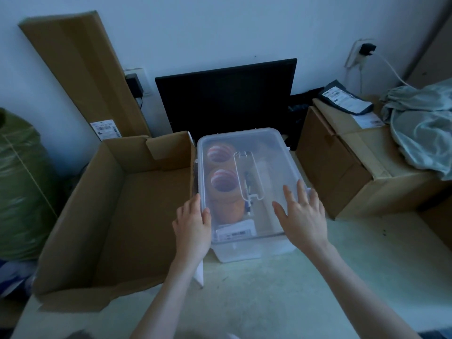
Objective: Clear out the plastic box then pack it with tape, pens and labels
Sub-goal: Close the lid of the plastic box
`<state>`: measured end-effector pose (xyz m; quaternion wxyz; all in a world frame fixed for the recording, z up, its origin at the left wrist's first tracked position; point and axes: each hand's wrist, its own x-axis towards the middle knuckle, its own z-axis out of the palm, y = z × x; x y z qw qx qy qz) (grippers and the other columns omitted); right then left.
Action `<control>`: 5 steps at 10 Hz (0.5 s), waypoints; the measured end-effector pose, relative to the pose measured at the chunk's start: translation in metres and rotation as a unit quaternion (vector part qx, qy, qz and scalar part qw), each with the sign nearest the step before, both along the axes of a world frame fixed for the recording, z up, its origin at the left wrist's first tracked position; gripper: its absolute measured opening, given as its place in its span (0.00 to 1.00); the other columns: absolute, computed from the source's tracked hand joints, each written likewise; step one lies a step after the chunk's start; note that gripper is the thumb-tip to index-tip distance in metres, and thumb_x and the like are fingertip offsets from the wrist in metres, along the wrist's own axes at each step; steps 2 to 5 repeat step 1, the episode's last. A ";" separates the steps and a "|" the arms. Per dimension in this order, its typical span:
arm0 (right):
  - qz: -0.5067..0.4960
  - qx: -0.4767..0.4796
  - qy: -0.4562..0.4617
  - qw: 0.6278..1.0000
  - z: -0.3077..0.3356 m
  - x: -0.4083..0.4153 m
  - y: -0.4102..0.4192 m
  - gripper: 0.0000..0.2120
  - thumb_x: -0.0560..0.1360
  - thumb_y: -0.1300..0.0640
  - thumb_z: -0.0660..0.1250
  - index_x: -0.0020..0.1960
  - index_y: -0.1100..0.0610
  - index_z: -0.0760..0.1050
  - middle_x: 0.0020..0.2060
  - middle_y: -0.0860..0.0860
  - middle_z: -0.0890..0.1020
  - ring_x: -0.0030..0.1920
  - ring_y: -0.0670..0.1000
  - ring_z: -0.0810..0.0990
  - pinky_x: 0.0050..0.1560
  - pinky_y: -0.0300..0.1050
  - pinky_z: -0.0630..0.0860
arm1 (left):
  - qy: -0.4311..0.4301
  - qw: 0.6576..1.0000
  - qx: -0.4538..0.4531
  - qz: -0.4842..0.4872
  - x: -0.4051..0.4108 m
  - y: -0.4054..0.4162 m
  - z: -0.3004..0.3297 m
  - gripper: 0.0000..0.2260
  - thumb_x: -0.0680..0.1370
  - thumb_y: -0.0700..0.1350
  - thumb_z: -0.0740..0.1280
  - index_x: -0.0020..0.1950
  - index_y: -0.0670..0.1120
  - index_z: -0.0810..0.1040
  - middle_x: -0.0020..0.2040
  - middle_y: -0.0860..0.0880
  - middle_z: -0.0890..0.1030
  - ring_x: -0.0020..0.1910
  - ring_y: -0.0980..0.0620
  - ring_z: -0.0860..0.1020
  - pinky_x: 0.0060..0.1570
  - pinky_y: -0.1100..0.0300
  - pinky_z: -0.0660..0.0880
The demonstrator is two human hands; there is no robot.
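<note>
While the plastic box (247,192) sits lidded on the tabletop (269,289), tape rolls (221,182), a pen (247,192) and labels (234,232) show through. Left hand (193,228): grip curled on the lid's left edge. Right hand (302,214): fingers straight, flat on the lid, holding nothing. Open cardboard box (117,216) touches the left side; closed carton (349,162) stands near the right. Bare tabletop in front.

Your clear plastic box (266,152) with its see-through lid, orange-and-white striped tape rolls (223,182) inside, white labels (234,232) with dark print; brown cardboard box (110,216) beside you, black monitor (225,96), green bag (22,192), pale blue cloth (420,123)
</note>
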<state>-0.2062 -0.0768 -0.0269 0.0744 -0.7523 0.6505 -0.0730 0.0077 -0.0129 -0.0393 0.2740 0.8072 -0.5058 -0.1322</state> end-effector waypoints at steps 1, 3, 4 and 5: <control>0.005 -0.013 0.003 1.000 -0.001 0.001 0.001 0.28 0.80 0.41 0.49 0.76 0.52 0.58 0.77 0.55 0.55 0.77 0.61 0.49 0.74 0.58 0.51 | 0.023 1.000 0.011 -0.009 0.008 -0.002 0.006 0.21 0.82 0.48 0.57 0.75 0.48 0.61 0.73 0.49 0.65 0.72 0.47 0.59 0.69 0.49 0.59; 0.005 -0.013 0.003 1.000 -0.001 0.001 0.001 0.28 0.80 0.41 0.49 0.76 0.52 0.58 0.77 0.55 0.55 0.77 0.61 0.49 0.74 0.58 0.51 | 0.023 1.000 0.011 -0.009 0.008 -0.002 0.006 0.21 0.82 0.48 0.57 0.75 0.48 0.61 0.73 0.49 0.65 0.72 0.47 0.59 0.69 0.49 0.59; 0.005 -0.013 0.003 1.000 -0.001 0.001 0.001 0.28 0.80 0.41 0.49 0.76 0.52 0.58 0.77 0.55 0.55 0.77 0.61 0.49 0.74 0.58 0.51 | 0.023 1.000 0.011 -0.009 0.008 -0.002 0.006 0.21 0.82 0.48 0.57 0.75 0.48 0.61 0.73 0.49 0.65 0.72 0.47 0.59 0.69 0.49 0.59; 0.005 -0.013 0.003 1.000 -0.001 0.001 0.001 0.28 0.80 0.41 0.49 0.76 0.52 0.58 0.77 0.55 0.55 0.77 0.61 0.49 0.74 0.58 0.51 | 0.023 1.000 0.011 -0.009 0.008 -0.002 0.006 0.21 0.82 0.48 0.57 0.75 0.48 0.61 0.73 0.49 0.65 0.72 0.47 0.59 0.69 0.49 0.59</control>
